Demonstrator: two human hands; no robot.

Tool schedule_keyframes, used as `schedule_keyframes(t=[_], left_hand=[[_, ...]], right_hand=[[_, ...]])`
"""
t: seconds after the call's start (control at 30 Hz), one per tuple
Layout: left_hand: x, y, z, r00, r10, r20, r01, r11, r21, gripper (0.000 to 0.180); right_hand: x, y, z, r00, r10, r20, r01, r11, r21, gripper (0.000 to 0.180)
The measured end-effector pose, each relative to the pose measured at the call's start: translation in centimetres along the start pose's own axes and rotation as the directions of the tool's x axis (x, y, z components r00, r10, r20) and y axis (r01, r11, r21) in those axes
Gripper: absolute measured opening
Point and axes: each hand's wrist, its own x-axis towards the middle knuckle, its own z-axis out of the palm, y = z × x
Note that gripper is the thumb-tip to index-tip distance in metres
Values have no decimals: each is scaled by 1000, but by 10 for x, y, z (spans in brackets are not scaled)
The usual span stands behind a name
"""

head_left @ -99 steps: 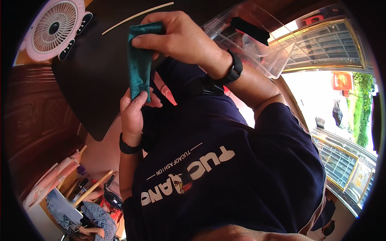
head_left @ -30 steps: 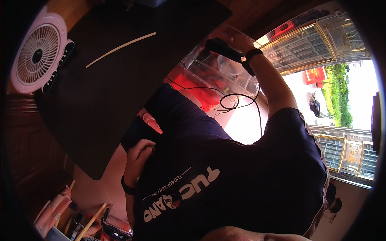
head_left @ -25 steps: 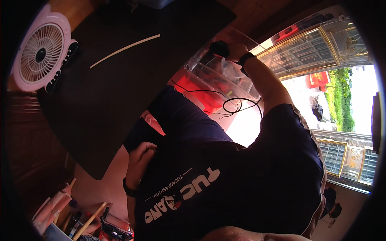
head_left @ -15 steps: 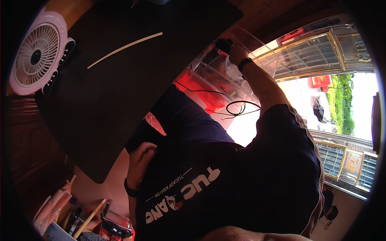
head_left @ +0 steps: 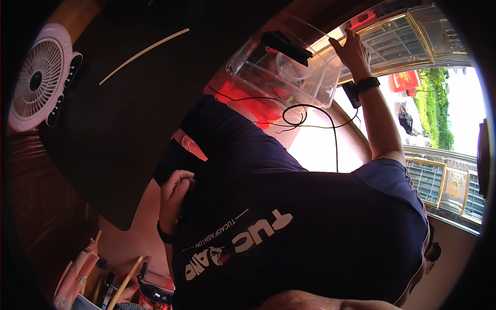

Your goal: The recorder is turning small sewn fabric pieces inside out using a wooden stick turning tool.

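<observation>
Right hand (head_left: 355, 51) stretched up, fingers spread flat, touching the far rim of the clear plastic bin (head_left: 289, 72); not clamped on anything. Bin sits tilted above the red surface (head_left: 253, 101), black cable (head_left: 310, 116) looping just below it. My left hand (head_left: 174, 188) curled loosely against my dark shirt (head_left: 310, 227), closed on nothing I can see. Pink fan (head_left: 39, 85) well off to the left.

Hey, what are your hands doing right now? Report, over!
Right hand open, touching clear plastic bin. Left hand curled against dark shirt, holding nothing visible. Black cable looped beside the bin.
</observation>
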Motion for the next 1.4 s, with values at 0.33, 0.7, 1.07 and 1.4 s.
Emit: schedule_keyframes(t=[0.33, 0.7, 1.07, 1.4], left_hand=[[-6, -3, 3, 998, 55, 28, -57, 992, 114, 24], [-2, 0, 10, 995, 95, 21, -97, 983, 156, 24], [-10, -5, 16, 998, 64, -8, -63, 990, 126, 23], [-6, -4, 17, 996, 85, -6, -83, 981, 174, 23]], right_hand=[[-83, 30, 53, 632, 16, 775, -762, 192, 618, 24], [-116, 22, 77, 725, 84, 683, -683, -40, 730, 13], [-112, 26, 90, 678, 109, 727, -731, -2, 682, 35], [-112, 19, 46, 641, 154, 752, -767, 82, 637, 63]])
